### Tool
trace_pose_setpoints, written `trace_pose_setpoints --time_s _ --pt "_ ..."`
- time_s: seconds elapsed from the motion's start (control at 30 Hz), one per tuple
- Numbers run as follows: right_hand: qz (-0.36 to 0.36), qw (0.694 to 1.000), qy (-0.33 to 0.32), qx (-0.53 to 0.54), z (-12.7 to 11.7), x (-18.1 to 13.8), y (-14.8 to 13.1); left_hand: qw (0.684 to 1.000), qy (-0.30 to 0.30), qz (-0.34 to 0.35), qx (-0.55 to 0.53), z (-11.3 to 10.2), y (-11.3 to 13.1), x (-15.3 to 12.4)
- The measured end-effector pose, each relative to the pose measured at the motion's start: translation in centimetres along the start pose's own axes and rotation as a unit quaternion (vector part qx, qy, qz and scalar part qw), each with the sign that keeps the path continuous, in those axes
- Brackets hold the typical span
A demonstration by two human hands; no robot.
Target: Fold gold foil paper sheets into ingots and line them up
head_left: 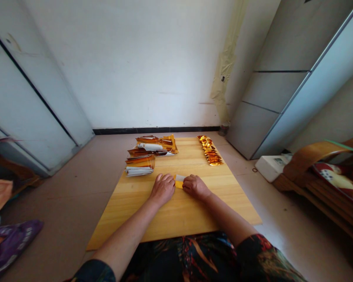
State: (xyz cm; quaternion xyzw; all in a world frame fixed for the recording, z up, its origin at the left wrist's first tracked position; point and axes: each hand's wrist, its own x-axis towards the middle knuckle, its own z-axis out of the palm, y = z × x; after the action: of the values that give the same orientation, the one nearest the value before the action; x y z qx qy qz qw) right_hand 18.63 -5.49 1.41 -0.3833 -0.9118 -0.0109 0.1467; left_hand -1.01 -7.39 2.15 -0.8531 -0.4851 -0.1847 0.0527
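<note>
A small sheet of gold paper (179, 181) with a white underside lies on the wooden board (179, 215), between my two hands. My left hand (162, 188) presses its left edge, fingers curled down on it. My right hand (195, 185) is closed on the sheet's right edge, knuckles up. Both hands sit at the board's middle.
Stacks of gold and white paper sheets (148, 154) lie at the board's far left. A row of folded gold pieces (210, 150) runs along the far right. A wooden bench (326, 172) with a cushion stands to the right, a purple bag (11, 239) at the left.
</note>
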Motion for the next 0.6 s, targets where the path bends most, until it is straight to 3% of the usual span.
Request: trace_pose_setpoints --time_s 0.27,0.6 --pt "-0.021 0.996 -0.036 -0.081 -0.1 0.1 -1.3 0.996 -0.081 -0.021 0.006 -0.3 0.5 0.6" --pt "-0.008 0.997 -0.022 -0.073 -0.1 0.2 -0.8 0.997 -0.069 -0.044 -0.007 0.1 0.8 0.4"
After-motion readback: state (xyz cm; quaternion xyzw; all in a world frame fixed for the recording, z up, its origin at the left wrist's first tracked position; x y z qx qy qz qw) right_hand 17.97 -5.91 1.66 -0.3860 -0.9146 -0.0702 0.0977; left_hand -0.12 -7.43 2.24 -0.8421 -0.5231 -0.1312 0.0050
